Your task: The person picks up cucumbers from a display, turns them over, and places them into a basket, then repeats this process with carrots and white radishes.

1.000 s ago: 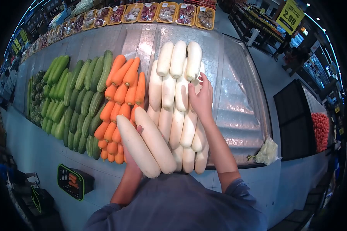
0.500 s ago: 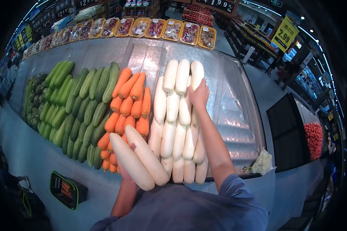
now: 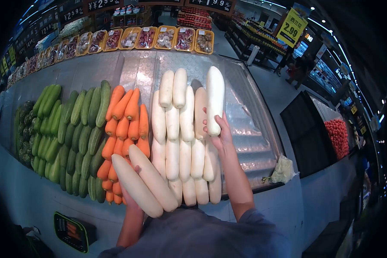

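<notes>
Count for your reference: you hold three white radishes [image 3: 136, 186], two in your left hand [image 3: 128, 196] and one in your right hand [image 3: 221, 134]. On the surface [image 3: 253, 146] you have more than ten further radishes, two in the farthest row; more than ten carrots [image 3: 122, 105]; more than ten cucumbers [image 3: 85, 107]; one plastic bag [image 3: 283, 170]. Yellow trays [image 3: 164, 48]: at least six. Basket [image 3: 90, 234]: one.

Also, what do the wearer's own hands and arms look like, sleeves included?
Right hand and left hand ungloved, left partly hidden. Forearms bare, no watch or band showing. Loose, plain grey-blue sleeves, no markings visible.
</notes>
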A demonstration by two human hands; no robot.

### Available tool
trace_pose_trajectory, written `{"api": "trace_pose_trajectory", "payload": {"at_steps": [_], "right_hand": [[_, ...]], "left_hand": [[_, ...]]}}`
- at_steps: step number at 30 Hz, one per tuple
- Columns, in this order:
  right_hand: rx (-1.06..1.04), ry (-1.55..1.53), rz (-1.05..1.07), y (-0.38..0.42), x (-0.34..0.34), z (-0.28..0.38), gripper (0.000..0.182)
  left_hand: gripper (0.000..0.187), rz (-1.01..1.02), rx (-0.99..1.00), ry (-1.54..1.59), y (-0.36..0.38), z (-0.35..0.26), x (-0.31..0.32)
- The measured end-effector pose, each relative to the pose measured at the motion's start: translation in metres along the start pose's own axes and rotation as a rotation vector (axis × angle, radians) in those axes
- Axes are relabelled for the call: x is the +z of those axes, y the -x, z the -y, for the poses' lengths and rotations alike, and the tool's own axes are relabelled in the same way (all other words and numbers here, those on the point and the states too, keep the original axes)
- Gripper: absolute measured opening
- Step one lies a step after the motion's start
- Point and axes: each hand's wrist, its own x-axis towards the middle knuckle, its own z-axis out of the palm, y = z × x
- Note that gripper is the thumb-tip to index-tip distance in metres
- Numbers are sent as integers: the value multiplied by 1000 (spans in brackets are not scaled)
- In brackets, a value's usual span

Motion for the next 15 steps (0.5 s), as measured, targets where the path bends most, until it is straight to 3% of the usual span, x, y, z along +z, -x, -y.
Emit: {"api": "trace_pose_trajectory", "payload": {"at_steps": [1,3,4,5,7,11,15], "right_hand": [[-3,-7,-19,7,-5,2,65],[2,369,-225,9,-10,7,74],[-124,554,-328,-1,-35,-8,84],[-126,552,-328,-6,-55,-17,84],[-448,1154,-351,-10,-68,-21,94],[-196,1368,-515,-9,-63,-23,85],[-148,1412,-512,-19,-66,-23,80]], "left_hand": [[47,2,-25,0,6,2,1],[48,10,-61,3,11,4,6],[48,14,-71,9,14,6,9],[48,19,-78,16,16,5,10],[49,29,-81,33,18,7,16],[50,43,-108,56,27,9,25],[52,64,-138,69,28,9,40]]}}
